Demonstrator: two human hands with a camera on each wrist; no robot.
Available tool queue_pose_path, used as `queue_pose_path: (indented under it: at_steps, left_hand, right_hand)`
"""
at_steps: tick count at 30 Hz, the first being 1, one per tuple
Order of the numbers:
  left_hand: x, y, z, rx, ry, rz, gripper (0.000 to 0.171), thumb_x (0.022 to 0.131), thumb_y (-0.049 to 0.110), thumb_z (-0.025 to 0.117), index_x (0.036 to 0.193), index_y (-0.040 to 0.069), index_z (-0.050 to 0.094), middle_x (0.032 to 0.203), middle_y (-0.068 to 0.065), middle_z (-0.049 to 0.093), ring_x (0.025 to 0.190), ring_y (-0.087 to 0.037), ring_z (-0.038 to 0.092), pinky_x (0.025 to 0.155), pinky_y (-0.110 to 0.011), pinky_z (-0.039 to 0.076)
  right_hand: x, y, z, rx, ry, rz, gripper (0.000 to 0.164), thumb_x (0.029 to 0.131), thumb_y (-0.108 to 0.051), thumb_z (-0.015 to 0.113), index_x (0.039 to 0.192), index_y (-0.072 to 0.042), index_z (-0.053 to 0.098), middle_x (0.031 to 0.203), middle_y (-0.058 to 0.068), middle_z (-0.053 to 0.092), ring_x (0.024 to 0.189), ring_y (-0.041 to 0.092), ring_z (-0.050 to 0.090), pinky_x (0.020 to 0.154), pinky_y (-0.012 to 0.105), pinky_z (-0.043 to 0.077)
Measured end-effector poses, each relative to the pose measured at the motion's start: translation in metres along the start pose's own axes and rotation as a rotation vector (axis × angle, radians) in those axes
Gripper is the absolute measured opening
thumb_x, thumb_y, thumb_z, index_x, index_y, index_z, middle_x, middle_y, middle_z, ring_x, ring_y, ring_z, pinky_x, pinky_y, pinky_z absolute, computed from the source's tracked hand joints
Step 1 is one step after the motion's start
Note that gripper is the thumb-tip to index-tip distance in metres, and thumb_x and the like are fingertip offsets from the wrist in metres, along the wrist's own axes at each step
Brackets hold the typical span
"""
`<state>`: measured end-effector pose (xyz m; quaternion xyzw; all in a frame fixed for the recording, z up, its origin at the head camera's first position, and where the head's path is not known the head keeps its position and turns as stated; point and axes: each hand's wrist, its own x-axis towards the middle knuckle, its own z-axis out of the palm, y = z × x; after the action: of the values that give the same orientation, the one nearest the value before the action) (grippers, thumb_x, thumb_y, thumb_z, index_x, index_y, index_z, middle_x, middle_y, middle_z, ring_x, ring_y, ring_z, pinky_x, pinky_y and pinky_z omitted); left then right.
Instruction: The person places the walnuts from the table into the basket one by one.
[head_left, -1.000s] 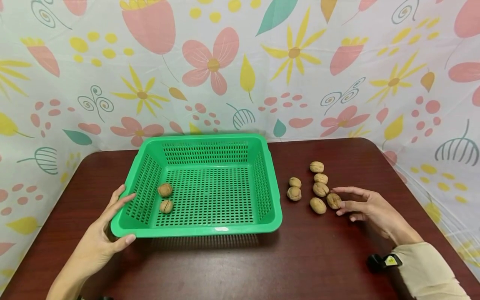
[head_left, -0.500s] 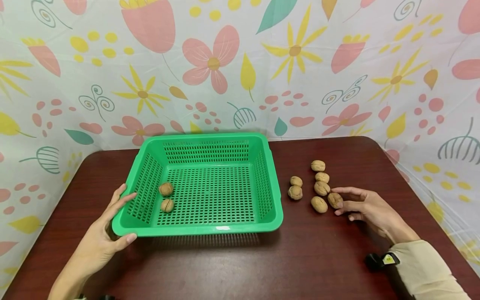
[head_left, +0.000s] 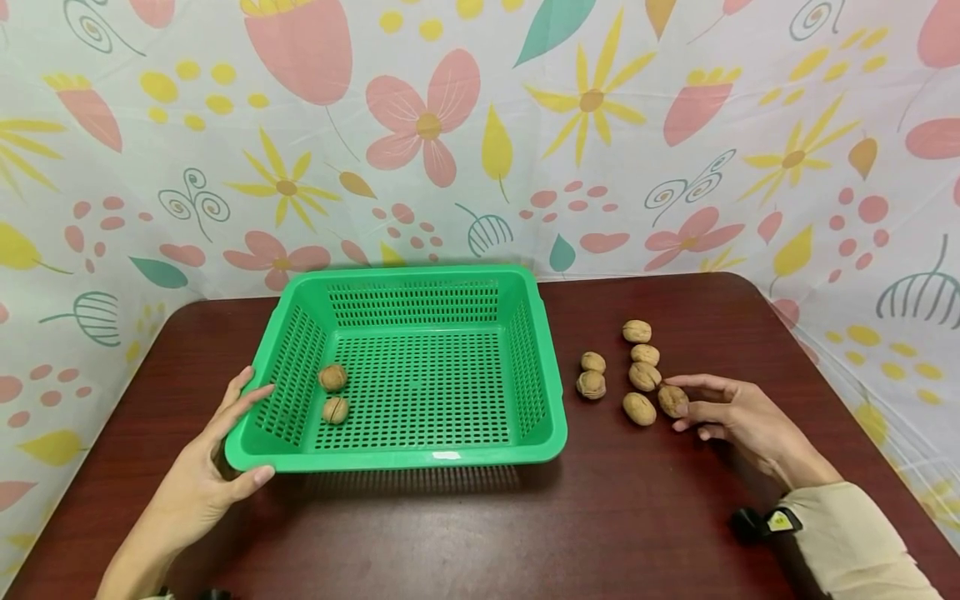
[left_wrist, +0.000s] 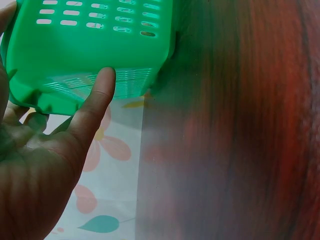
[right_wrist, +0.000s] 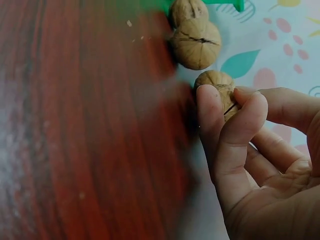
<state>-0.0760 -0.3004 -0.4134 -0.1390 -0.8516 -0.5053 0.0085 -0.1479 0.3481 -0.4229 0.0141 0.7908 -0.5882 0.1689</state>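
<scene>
My left hand (head_left: 197, 479) grips the front left corner of a green plastic basket (head_left: 442, 457), fingers over the left rim and thumb at the front. In the left wrist view the thumb lies against the basket's perforated side (left_wrist: 75, 55). Two walnuts (head_left: 332, 377) lie inside, near the left wall. On the table to the right, my right hand (head_left: 750, 429) pinches a walnut (head_left: 672, 401) between thumb and fingers. The right wrist view shows that walnut (right_wrist: 231, 107) partly hidden by the fingertips. Just left of it lies another walnut (head_left: 639, 409).
Several more walnuts lie on the dark red-brown table (head_left: 600, 517): a pair (head_left: 591, 384) next to the basket's right side, and a short column (head_left: 644, 376) farther right. A flower-patterned cloth (head_left: 450, 200) hangs behind the table and along its sides.
The walnut at my right fingers has shifted very slightly to the right, away from its neighbour. My left hand and the basket stay as they were.
</scene>
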Motion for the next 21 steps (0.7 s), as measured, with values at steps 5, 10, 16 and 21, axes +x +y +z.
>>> queue_pose_path:
  at_steps: [5,10,16,21]
  left_hand:
    - [0.000,0.000,0.000,-0.003,0.004,-0.001,0.088,0.088,-0.005,0.073,0.164,0.017,0.035,0.178,0.006,0.005,0.157,0.004,0.008,0.101,-0.006,0.029]
    - [0.000,0.001,0.000,-0.003,0.009,-0.002,0.088,0.087,-0.005,0.074,0.164,0.017,0.036,0.178,0.006,0.006,0.158,0.004,0.007,0.103,-0.006,0.026]
    - [-0.001,0.001,0.000,0.000,0.007,-0.005,0.088,0.087,-0.004,0.074,0.164,0.018,0.036,0.178,0.007,0.006,0.157,0.004,0.008,0.102,-0.006,0.027]
    - [0.001,0.001,-0.001,0.012,0.003,-0.004,0.088,0.088,-0.004,0.074,0.164,0.018,0.035,0.178,0.007,0.005,0.157,0.005,0.009,0.100,-0.005,0.030]
  right_hand:
    - [-0.003,-0.007,0.001,0.004,0.010,-0.026,0.034,0.101,-0.007,0.066,0.128,-0.027,0.072,0.097,-0.008,0.076,0.086,0.014,0.077,0.064,0.029,0.057]
    - [-0.006,-0.019,0.005,0.023,0.004,-0.058,0.036,0.100,-0.004,0.066,0.130,-0.023,0.073,0.096,-0.005,0.074,0.085,0.016,0.077,0.063,0.027,0.056]
    - [-0.007,-0.038,0.013,-0.005,0.000,-0.081,0.037,0.099,-0.006,0.069,0.135,-0.015,0.069,0.099,-0.005,0.073,0.086,0.017,0.077,0.063,0.028,0.056]
    - [-0.003,-0.058,0.021,-0.012,-0.024,-0.104,0.039,0.099,-0.007,0.069,0.137,-0.012,0.066,0.104,-0.004,0.076,0.087,0.018,0.078,0.064,0.030,0.057]
